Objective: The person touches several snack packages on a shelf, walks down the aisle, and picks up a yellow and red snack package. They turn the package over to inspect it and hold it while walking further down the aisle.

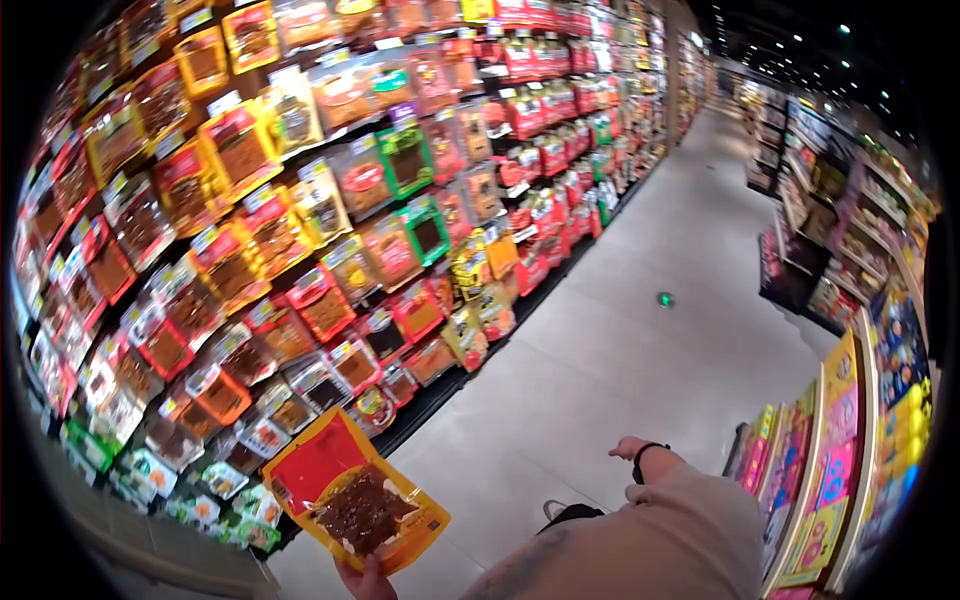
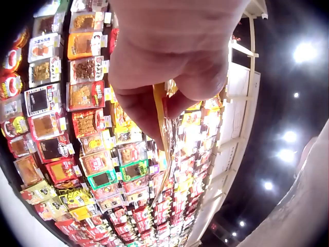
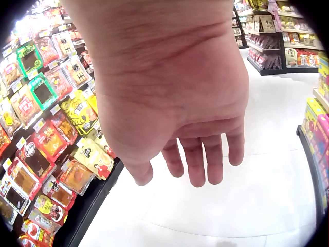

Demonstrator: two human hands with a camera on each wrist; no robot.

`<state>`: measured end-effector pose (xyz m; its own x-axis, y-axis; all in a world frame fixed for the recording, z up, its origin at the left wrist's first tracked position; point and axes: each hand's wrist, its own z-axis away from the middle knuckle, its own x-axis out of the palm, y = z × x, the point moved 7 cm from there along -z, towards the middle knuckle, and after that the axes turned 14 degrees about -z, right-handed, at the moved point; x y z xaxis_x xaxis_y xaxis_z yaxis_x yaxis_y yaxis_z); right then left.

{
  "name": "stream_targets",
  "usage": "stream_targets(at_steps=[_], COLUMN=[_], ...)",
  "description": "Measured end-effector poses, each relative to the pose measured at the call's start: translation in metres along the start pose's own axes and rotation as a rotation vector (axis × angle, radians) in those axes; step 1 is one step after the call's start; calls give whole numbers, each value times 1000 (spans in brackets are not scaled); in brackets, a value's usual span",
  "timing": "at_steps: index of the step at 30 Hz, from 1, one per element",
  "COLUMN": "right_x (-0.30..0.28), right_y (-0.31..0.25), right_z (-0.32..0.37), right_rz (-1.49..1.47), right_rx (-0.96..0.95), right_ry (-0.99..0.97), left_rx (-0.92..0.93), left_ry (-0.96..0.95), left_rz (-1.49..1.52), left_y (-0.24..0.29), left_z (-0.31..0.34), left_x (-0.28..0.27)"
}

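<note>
In the head view my left hand (image 1: 365, 578) pinches the lower edge of a snack packet (image 1: 365, 505). The packet is yellow and red, with a window that shows brown pieces inside. From the left wrist view the left hand (image 2: 169, 62) grips the packet (image 2: 163, 128) between thumb and fingers, and the packet is seen edge-on. My right hand (image 1: 630, 448) hangs out to the side over the floor, with a dark band (image 1: 648, 460) at the wrist. The right wrist view shows that hand (image 3: 177, 113) holding nothing, its fingers loosely extended downward.
A tall wall of hanging snack packets (image 1: 240, 145) runs along the left, with a dark base ledge (image 1: 420, 415). A pale floor aisle (image 1: 620, 350) leads away, with a green-lit floor marker (image 1: 666, 299). Shelves of colourful boxes (image 1: 830, 480) stand close on the right, more shelving (image 1: 800, 200) beyond.
</note>
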<state>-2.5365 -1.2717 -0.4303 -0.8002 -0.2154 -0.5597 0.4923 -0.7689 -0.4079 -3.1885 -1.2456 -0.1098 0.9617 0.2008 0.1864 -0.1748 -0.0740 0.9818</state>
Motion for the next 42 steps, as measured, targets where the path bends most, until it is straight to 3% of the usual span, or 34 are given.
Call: stream_targets(at_steps=[5,14,17,23,26,32,35,37,42], right_x=[-8,5,3,-4,3,12,25,24,23], right_y=[6,35,28,30,48,61,78,61,7], right_z=[22,25,42,21,-19,-3,-35,-26,-11], right_rz=[-46,-76,-124,-92,39,-167,-234,-177,-107], right_rx=[-24,46,158,-4,-98,93,141,179,163], right_ry=[93,73,4,132,71,-22,-41,-156,-163], left_rx=[42,26,36,54,100,105,96,83,90], left_ry=[-67,-118,-123,-141,-88,-140,-119,-91,-18], left_rz=[-11,-59,-52,-16,-31,6,-21,-15,0], left_y=[25,29,41,36,20,17,27,29,32], left_z=[-5,-10,-7,-16,-18,-13,-9,-6,5], left_x=[33,43,54,51,49,52,47,41,21])
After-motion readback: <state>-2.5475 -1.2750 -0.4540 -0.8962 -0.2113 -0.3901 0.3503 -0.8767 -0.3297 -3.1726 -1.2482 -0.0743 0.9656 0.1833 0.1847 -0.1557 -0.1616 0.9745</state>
